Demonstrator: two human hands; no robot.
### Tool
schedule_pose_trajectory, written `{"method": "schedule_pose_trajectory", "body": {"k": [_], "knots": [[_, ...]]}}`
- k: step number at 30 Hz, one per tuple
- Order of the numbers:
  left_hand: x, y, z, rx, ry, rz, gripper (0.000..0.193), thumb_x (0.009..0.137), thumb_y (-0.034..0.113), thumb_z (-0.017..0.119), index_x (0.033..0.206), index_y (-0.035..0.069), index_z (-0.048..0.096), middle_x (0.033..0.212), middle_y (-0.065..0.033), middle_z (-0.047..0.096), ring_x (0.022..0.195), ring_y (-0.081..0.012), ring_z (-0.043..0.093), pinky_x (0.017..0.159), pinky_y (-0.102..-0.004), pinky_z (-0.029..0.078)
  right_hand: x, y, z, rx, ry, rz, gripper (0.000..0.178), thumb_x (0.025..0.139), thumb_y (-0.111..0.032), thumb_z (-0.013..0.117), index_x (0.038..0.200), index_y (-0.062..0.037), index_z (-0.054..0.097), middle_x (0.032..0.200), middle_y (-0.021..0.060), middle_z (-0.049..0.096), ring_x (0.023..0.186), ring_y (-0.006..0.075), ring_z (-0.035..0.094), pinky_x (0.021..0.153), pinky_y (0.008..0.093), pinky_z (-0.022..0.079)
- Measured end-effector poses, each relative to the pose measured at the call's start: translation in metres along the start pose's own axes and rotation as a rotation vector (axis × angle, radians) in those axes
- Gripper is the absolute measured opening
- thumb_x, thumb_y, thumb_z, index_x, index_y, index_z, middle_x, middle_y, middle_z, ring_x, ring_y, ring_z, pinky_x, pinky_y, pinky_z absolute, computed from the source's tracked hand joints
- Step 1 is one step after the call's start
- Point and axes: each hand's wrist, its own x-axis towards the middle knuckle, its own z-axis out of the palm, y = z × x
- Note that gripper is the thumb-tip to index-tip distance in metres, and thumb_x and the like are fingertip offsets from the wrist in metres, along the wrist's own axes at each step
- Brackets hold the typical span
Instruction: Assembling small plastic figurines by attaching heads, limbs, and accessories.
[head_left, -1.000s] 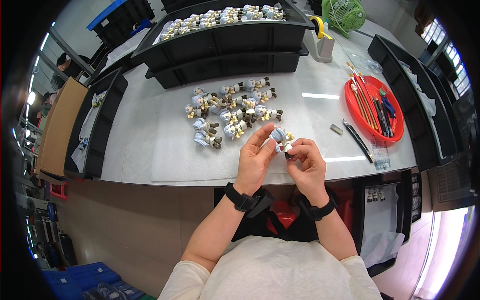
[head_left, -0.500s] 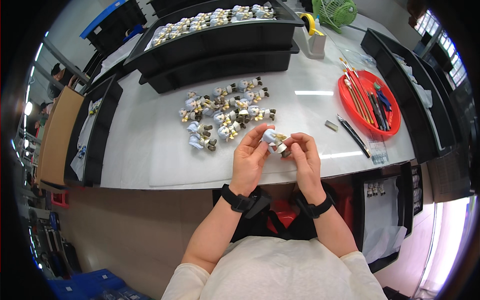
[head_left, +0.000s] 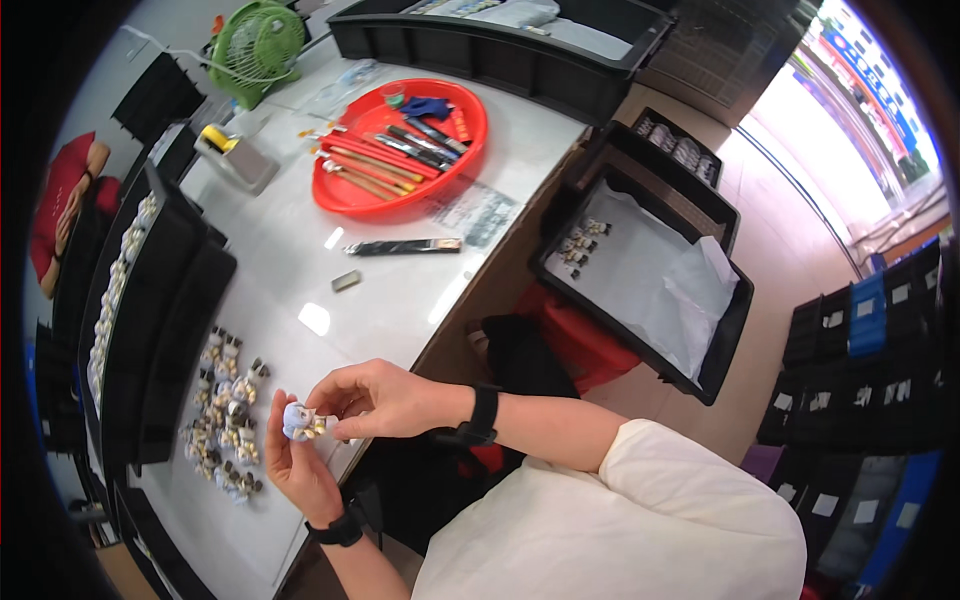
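Observation:
A small figurine (head_left: 300,422) with pale blue hair and yellow and white parts is held above the table's front edge. My left hand (head_left: 298,474) supports it from the near side, its fingers behind the head. My right hand (head_left: 378,402) pinches its lower end between thumb and fingers, which partly hide the body. Beyond the hands, a cluster of similar figurines (head_left: 232,425) with dark feet lies on the white table (head_left: 290,285).
A red tray (head_left: 400,200) carries brushes and pens. Nearby are a black pen-like tool (head_left: 405,246), a small grey block (head_left: 346,281), a tape dispenser (head_left: 237,160) and a green fan (head_left: 256,50). To the right, a lined black bin (head_left: 640,355) contains several figurines; stacked black bins (head_left: 160,340) stand left.
The view has swung to the right, bringing the lined bin and floor further into sight. Both hands still hold the figurine, now turned with its front toward view.

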Motion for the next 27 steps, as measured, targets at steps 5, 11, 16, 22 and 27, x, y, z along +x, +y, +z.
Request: {"method": "schedule_pose_trajectory", "body": {"k": [5, 11, 16, 22, 27], "knots": [[0.0, -0.005, -0.007, 0.133, 0.047, -0.026, 0.028, 0.084, -0.002, 0.046, 0.111, -0.002, 0.05, 0.116, -0.0115, 0.051, 0.103, -0.0169, 0.05, 0.085, -0.026, 0.04, -0.076, -0.072, -0.09, -0.013, 0.34, -0.316, 0.037, 0.073, 0.008, 0.059, 0.108, 0.0, 0.05, 0.102, 0.0096, 0.057, 0.093, 0.0171, 0.056, 0.083, 0.0311, 0.045], [0.001, -0.007, -0.007, 0.243, 0.054, -0.023, 0.022, 0.084, 0.0, 0.047, 0.105, 0.0, 0.054, 0.107, -0.0081, 0.055, 0.096, -0.0136, 0.051, 0.081, -0.0231, 0.04, -0.186, -0.075, -0.289, -0.56, 1.001, 0.14, 0.037, 0.069, 0.008, 0.054, 0.106, 0.0036, 0.053, 0.098, 0.0085, 0.058, 0.087, 0.0141, 0.055, 0.079, 0.0255, 0.044], [0.001, -0.01, -0.008, 0.299, 0.084, -0.016, 0.02, 0.082, -0.002, 0.048, 0.1, 0.0, 0.055, 0.104, -0.0084, 0.056, 0.092, -0.0133, 0.051, 0.078, -0.0225, 0.041, -0.236, 0.002, -0.406, -0.616, 1.277, 0.246, 0.038, 0.066, 0.008, 0.051, 0.104, 0.004, 0.053, 0.095, 0.0103, 0.057, 0.086, 0.0172, 0.055, 0.073, 0.0268, 0.044], [0.001, -0.011, -0.008, 0.279, 0.093, -0.013, 0.018, 0.082, -0.002, 0.048, 0.098, 0.0, 0.056, 0.101, -0.0083, 0.056, 0.09, -0.0134, 0.052, 0.079, -0.0235, 0.04, -0.241, 0.033, -0.433, -0.618, 1.399, 0.191, 0.039, 0.065, 0.007, 0.054, 0.104, 0.0036, 0.053, 0.091, 0.0106, 0.059, 0.084, 0.018, 0.056, 0.071, 0.0268, 0.045], [0.001, -0.01, -0.01, 0.287, 0.106, -0.01, 0.016, 0.081, -0.003, 0.048, 0.096, 0.0, 0.055, 0.1, -0.0092, 0.056, 0.089, -0.014, 0.051, 0.08, -0.0242, 0.04, -0.235, 0.021, -0.409, -0.507, 1.337, 0.27, 0.039, 0.065, 0.004, 0.057, 0.104, 0.0023, 0.054, 0.095, 0.0124, 0.059, 0.085, 0.018, 0.057, 0.073, 0.028, 0.046]]}}
